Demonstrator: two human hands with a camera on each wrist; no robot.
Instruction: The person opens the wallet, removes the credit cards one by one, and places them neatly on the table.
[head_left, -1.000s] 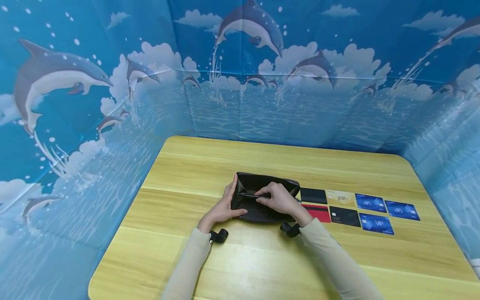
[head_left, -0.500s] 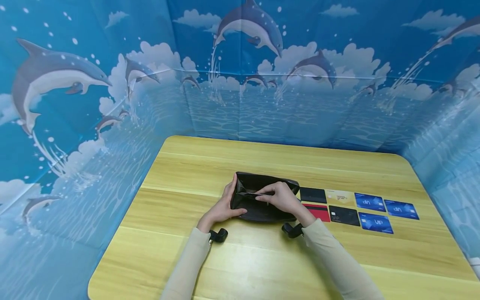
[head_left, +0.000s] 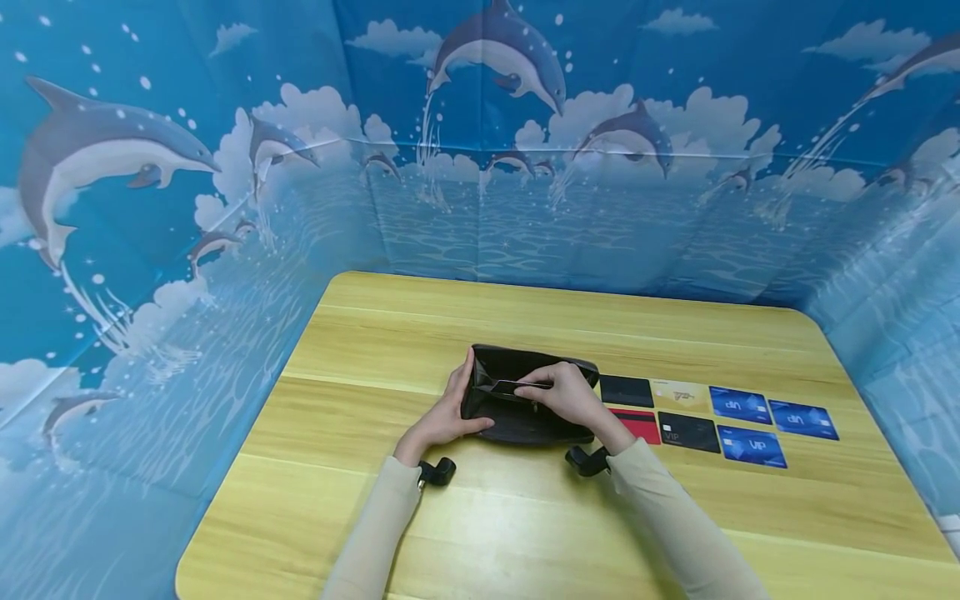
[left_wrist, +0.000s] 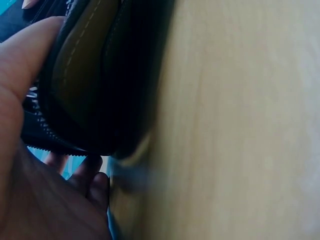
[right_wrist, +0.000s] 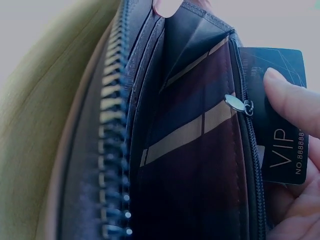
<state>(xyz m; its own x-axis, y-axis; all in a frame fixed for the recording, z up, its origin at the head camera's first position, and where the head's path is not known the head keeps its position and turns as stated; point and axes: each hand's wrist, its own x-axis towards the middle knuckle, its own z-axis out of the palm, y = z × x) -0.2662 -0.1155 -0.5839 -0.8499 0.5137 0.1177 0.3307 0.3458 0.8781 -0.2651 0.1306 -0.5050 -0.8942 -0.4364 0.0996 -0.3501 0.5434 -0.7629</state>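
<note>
A black zip wallet (head_left: 517, 423) stands spread wide near the middle of the table. My left hand (head_left: 446, 417) grips its left end, thumb on the near side and fingers behind. In the left wrist view the thumb (left_wrist: 30, 55) lies over the zip edge of the wallet (left_wrist: 80, 75). My right hand (head_left: 567, 397) is inside the opening and pinches a black VIP card (right_wrist: 282, 150) between thumb and fingers. That card stands upright behind the zipped divider (right_wrist: 200, 135), which hides part of it. A small silver zip pull (right_wrist: 234, 103) hangs on the divider.
Right of the wallet, cards lie in two rows on the wooden table (head_left: 495, 517): a black card (head_left: 626, 391), a gold card (head_left: 681, 397), a red card (head_left: 636, 426), a black VIP card (head_left: 688, 432) and several blue cards (head_left: 752, 447). A dolphin-print curtain (head_left: 480, 225) surrounds the table.
My right hand has shifted slightly up and to the right, and more of the pinched card shows above the divider. The left hand and wallet have stayed in place.
</note>
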